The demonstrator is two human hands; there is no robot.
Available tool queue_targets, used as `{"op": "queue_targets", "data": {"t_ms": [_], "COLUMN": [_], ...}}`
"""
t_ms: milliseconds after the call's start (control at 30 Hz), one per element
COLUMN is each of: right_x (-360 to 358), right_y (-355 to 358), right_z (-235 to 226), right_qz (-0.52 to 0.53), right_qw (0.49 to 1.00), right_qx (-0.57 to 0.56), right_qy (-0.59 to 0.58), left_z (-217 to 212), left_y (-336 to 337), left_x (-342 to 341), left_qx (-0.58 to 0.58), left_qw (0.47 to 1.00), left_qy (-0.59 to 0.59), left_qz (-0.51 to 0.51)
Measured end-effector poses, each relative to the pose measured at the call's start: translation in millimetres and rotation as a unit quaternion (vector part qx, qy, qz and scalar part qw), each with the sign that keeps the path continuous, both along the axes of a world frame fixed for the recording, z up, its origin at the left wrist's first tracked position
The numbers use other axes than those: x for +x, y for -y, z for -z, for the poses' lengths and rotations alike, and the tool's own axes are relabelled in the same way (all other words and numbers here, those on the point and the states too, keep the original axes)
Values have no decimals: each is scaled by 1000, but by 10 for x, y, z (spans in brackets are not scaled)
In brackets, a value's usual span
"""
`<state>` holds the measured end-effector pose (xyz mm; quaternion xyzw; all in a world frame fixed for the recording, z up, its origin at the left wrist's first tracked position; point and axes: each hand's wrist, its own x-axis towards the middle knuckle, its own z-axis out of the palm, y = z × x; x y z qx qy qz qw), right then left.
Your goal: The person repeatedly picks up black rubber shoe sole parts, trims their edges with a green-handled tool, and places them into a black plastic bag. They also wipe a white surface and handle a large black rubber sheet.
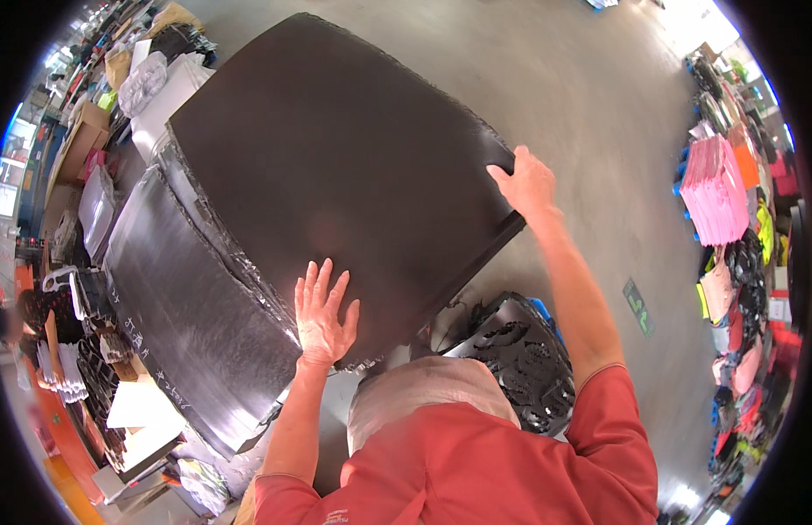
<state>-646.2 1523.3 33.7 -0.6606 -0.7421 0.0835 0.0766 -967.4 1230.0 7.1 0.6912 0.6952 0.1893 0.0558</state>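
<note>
A large dark sheet (336,157), black and smooth like plastic film or sheeting, lies before me with rough, ragged edges. It seems to be the top of a stack, though how many layers lie beneath I cannot tell. My left hand (323,319) rests flat near its lower left edge, fingers spread. At the right corner my right hand (527,182) grips the sheet's edge, thumb on top and the other fingers closed around the side. Left of it lies another stack of glossy black sheets (187,306) with pale handwritten marks.
Close to my right side stands a container of black scraps (524,359). Stacked pink pieces (717,188) and heaps of coloured goods line the far right. Boxes (82,140) and bagged items crowd the left, where another person (51,319) is partly visible. Grey floor (590,114) stretches between.
</note>
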Motion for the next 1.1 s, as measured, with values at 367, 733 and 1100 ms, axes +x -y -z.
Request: {"op": "queue_targets", "data": {"t_ms": [367,733,1100], "right_x": [-1430,-1906,-2425], "right_y": [1319,3618,3254], "right_z": [-737,-1434,-1856], "right_qz": [-302,-544,-588], "right_qw": [851,760,659], "right_qx": [-120,-37,-200], "right_qy": [-413,-354,-424], "left_z": [-313,-1869,-1346], "left_y": [-94,1108,3415], "left_x": [-306,-774,-313], "left_qx": [-56,110,156], "left_qw": [860,525,397], "left_qy": [503,801,822], "left_qz": [-59,-266,-379]}}
